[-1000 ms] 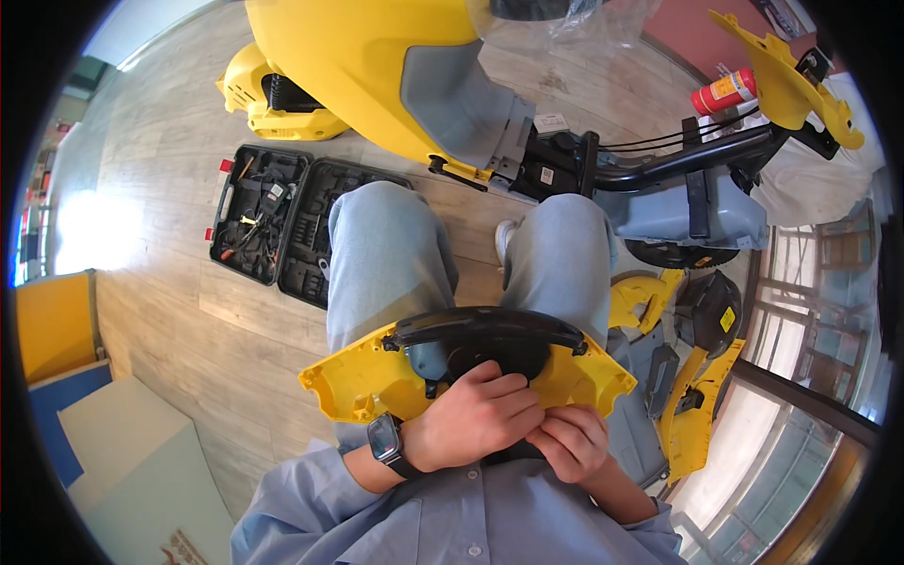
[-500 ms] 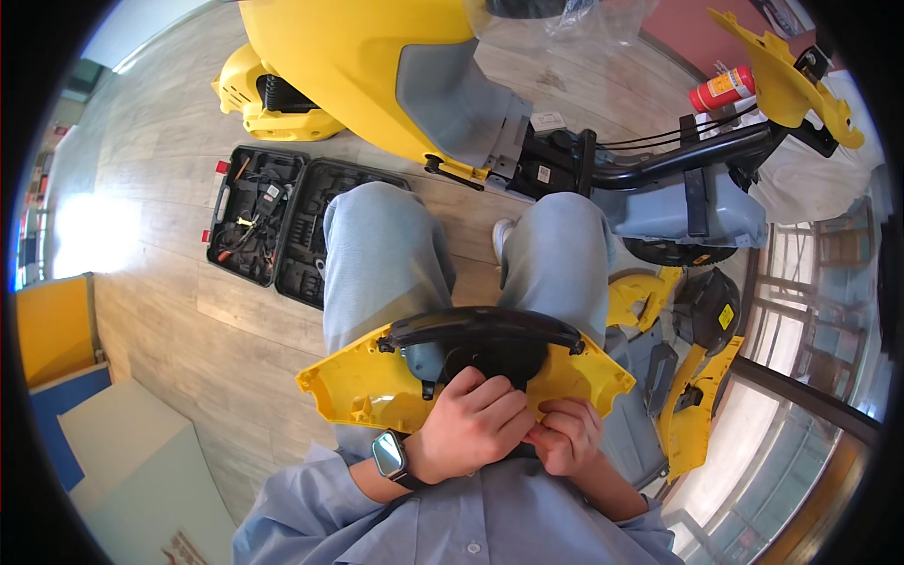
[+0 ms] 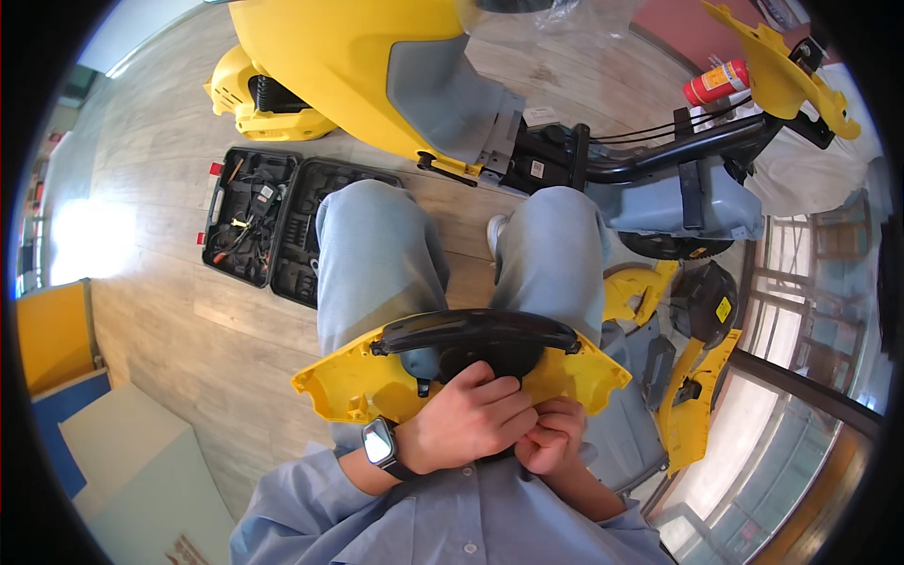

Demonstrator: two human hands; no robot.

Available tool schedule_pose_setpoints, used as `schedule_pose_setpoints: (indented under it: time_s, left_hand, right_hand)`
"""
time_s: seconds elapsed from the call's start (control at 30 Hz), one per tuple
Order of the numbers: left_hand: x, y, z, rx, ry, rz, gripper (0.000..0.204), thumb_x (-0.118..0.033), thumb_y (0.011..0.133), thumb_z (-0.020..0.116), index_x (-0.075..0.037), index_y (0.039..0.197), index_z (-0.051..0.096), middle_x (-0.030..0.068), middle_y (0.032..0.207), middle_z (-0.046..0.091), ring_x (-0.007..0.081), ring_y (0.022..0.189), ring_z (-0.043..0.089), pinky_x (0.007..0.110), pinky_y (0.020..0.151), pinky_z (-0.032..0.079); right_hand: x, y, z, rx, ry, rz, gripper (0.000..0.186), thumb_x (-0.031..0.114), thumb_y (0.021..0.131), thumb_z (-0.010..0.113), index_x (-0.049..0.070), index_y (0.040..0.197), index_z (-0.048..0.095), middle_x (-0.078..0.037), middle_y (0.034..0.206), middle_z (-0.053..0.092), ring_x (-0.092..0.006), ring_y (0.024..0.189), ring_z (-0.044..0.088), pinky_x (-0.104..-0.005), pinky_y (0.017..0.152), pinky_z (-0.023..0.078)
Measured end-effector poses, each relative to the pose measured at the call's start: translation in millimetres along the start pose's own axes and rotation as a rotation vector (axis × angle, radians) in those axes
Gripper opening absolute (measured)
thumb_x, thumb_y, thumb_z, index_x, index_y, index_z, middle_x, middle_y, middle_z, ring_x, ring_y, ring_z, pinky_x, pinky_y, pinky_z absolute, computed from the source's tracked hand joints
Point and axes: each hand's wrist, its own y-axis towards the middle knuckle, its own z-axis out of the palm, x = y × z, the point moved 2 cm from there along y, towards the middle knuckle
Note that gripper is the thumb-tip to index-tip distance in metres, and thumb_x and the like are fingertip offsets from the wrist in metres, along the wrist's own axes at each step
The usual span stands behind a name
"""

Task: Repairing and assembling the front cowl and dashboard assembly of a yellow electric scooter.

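Observation:
Across my lap lies a yellow plastic cover [image 3: 348, 381] with a curved black bar [image 3: 476, 330] along its far edge and a dark round part in its middle. My left hand [image 3: 476, 419], a watch on its wrist, is closed at the near edge of that dark part, its fingers curled. Close against it, my right hand [image 3: 553, 435] has thumb and fingers pinched together near the right half of the cover. Whatever sits between the fingers of either hand is hidden or too small to name.
An open black tool case [image 3: 250, 217] lies on the floor ahead to the left. Beyond my knees stands a partly stripped yellow and grey machine [image 3: 438, 99] with a black frame tube [image 3: 673, 155]. Loose yellow panels [image 3: 692, 405] lie at right. A red fire extinguisher [image 3: 718, 83] stands at the far right.
My right hand has shifted a little left, closer to my left hand, and its fingers are drawn in more. The cover on my lap stays nearly in place.

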Motion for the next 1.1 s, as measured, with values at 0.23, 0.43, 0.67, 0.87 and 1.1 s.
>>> schedule_pose_setpoints:
  time_s: [0.23,0.43,0.67,0.87,1.1]
  left_hand:
    - [-10,-11,-10,-0.089,0.012,-0.179,0.015,-0.018,0.080,0.075,-0.013,0.090,0.064,-0.0007,0.088,0.061,0.0180,0.084,0.064,0.035,0.074,0.046]
    - [-23,-44,-33,-0.141,-0.116,-0.350,0.025,-0.002,0.070,0.074,-0.008,0.090,0.059,0.0073,0.085,0.059,0.0285,0.076,0.060,0.039,0.068,0.047]
    - [-24,-69,-54,-0.300,-0.379,-0.591,0.023,0.008,0.069,0.057,-0.001,0.091,0.058,0.0155,0.084,0.056,0.0374,0.077,0.058,0.045,0.069,0.049]
    - [-12,-75,-50,-0.183,-0.128,-0.556,0.019,-0.002,0.075,0.067,-0.006,0.092,0.061,0.0104,0.084,0.058,0.0324,0.076,0.060,0.043,0.067,0.048]
    - [-13,-73,-44,0.000,0.089,-0.492,0.030,-0.022,0.076,0.084,-0.009,0.095,0.066,0.0055,0.086,0.062,0.0271,0.080,0.065,0.040,0.073,0.051]
  right_hand:
    - [18,17,-14,0.063,-0.090,0.046,0.029,0.024,0.092,0.088,0.010,0.108,0.069,-0.006,0.103,0.066,-0.0254,0.084,0.069,-0.0402,0.074,0.053]
    - [19,41,-27,0.252,-0.114,0.029,0.037,0.015,0.080,0.092,0.011,0.113,0.076,-0.004,0.101,0.068,-0.0246,0.084,0.069,-0.0373,0.072,0.052]
    - [13,54,-31,0.365,-0.088,0.108,0.036,0.001,0.075,0.090,0.005,0.108,0.075,-0.010,0.105,0.076,-0.0295,0.091,0.074,-0.0394,0.076,0.056]
    - [14,50,-25,0.322,-0.025,0.249,0.026,-0.001,0.086,0.084,0.002,0.108,0.071,-0.014,0.108,0.079,-0.0316,0.090,0.077,-0.0405,0.079,0.061]
    - [15,36,-21,0.264,-0.073,0.192,0.016,0.003,0.095,0.081,0.001,0.108,0.071,-0.015,0.109,0.081,-0.0292,0.089,0.080,-0.0353,0.075,0.063]
